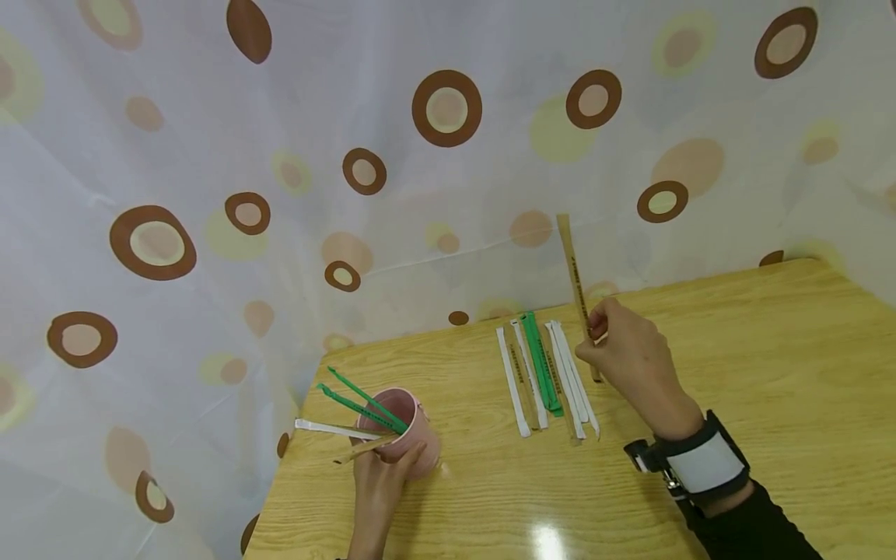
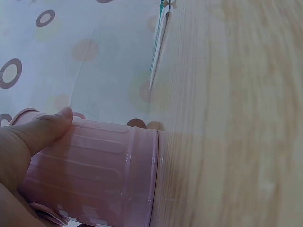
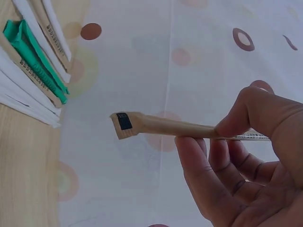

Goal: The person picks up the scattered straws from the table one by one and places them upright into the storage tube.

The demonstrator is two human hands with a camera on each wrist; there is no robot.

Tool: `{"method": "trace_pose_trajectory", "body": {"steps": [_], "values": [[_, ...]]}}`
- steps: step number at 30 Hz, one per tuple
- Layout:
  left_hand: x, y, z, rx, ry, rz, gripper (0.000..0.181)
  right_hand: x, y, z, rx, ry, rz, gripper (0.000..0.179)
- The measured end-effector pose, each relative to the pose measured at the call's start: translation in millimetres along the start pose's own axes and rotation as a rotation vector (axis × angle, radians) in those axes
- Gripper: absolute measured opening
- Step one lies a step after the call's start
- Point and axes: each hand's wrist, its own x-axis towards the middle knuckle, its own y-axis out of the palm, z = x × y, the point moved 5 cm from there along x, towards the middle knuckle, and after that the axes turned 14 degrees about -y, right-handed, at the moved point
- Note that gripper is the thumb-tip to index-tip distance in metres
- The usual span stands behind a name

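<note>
A brown paper-wrapped straw (image 1: 575,272) stands nearly upright in my right hand (image 1: 628,346), pinched near its lower part. In the right wrist view thumb and fingertips grip the wrapped straw (image 3: 165,126), and its folded end with a dark mark sticks out. My left hand (image 1: 383,478) holds a pink ribbed cup (image 1: 425,447) on the table, thumb along its side in the left wrist view. Two green straws (image 1: 353,403), a white one (image 1: 329,428) and a brown one (image 1: 364,449) lean out over the cup's rim.
Between the hands, several wrapped straws lie side by side on the wooden table (image 1: 476,498): white (image 1: 513,381), green (image 1: 542,365) and brown (image 1: 560,385). A patterned curtain (image 1: 504,171) hangs along the table's back and left edges.
</note>
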Motion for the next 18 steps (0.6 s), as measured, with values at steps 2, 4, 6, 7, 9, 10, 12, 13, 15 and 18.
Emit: {"method": "trace_pose_trajectory", "body": {"steps": [2,4,6,7,9,10,12,13,15,18], "values": [[0.2,0.0,0.1,0.000,0.004,0.000,0.080,-0.4,-4,5,0.002,-0.015,-0.016,0.022],[0.6,0.1,0.7,0.011,0.000,-0.001,0.080,-0.9,-7,10,0.005,-0.024,-0.026,0.021],[1.1,0.1,1.1,0.013,-0.005,-0.004,0.081,-1.2,-10,14,0.006,-0.031,-0.037,0.021],[1.0,0.0,1.2,0.018,-0.008,-0.006,0.082,-1.3,-11,16,0.005,-0.034,-0.042,0.021],[0.9,0.0,1.6,0.024,-0.012,-0.008,0.082,-1.8,-14,21,0.005,-0.040,-0.052,0.020],[0.8,0.0,1.6,0.025,-0.010,-0.009,0.082,-2.2,-15,23,0.009,-0.043,-0.055,0.020],[0.9,0.4,1.5,0.021,-0.004,-0.006,0.081,-3.3,-18,27,0.011,-0.047,-0.063,0.020],[0.7,0.5,1.5,0.020,0.000,-0.006,0.081,-3.5,-19,29,0.010,-0.052,-0.070,0.019],[1.1,1.0,1.5,0.015,0.003,0.000,0.078,-4.2,-22,33,0.009,-0.064,-0.079,0.019],[1.2,0.9,1.5,0.020,0.005,-0.005,0.077,-4.8,-25,39,0.004,-0.079,-0.088,0.019]]}}
